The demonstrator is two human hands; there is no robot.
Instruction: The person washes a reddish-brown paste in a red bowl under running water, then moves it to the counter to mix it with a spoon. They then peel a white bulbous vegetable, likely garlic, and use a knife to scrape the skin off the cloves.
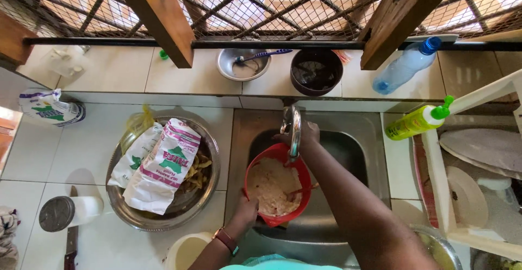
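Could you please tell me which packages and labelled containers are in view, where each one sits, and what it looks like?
Two paper bags: on the metal tray left of the sink, white with pink and green print.
Rolled bag: far left counter, white, blue and green.
Squeeze bottle: right of the sink, lying, yellow-green with green cap.
Clear bottle: back ledge, blue cap.

My arms are bare; a brown-strapped watch (225,240) circles my left wrist, near my turquoise top (277,264).
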